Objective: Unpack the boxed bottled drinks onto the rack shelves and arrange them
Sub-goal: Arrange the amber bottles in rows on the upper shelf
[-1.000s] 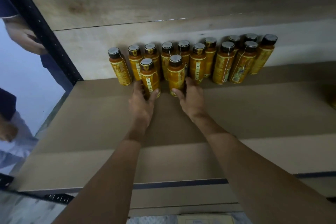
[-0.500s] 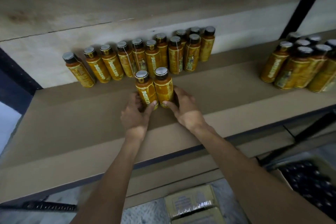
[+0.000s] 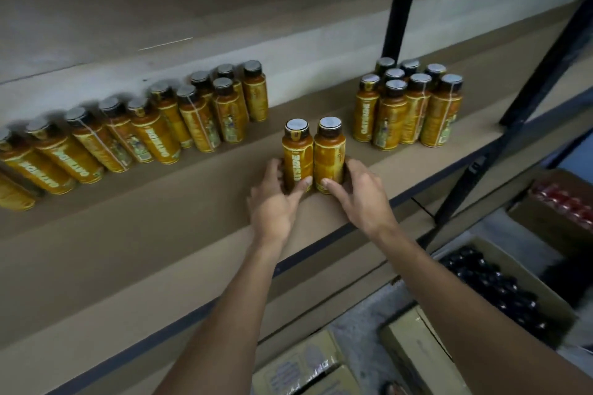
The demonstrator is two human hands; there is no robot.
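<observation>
While the left bottle (image 3: 297, 155) and right bottle (image 3: 329, 154) stand upright and touching side by side on the shelf (image 3: 144, 244), about mid-depth, each hand has one. The left hand (image 3: 272, 204) grips the left bottle low down, fingers (image 3: 275, 168) curled round its outer side and thumb on the label. The right hand (image 3: 364, 199) grips the right bottle the same way, mirrored. Both holds are narrow and close to the base, and the caps and upper halves are free. The pair sits in the gap between the left row (image 3: 154, 135), lined up along the back wall, and the right cluster (image 3: 407, 109), packed tight by the black upright (image 3: 398, 0). It is near the cluster, not touching it. My guess is this is arranging, with the pair headed for one of the two groups. The risk is that the bottles are tall and slim and held low. A quick slide on the board could catch a base and tip the tops forward or apart. Pushed too fast to the right, they could knock the front of the cluster domino-style. Letting go before both bases sit flat could leave one wobbling. Below the shelf on the floor are an open box (image 3: 500, 285) of dark-capped bottles, a box of red caps (image 3: 568, 202) and closed cartons (image 3: 414, 353), so there is more to unpack.
</observation>
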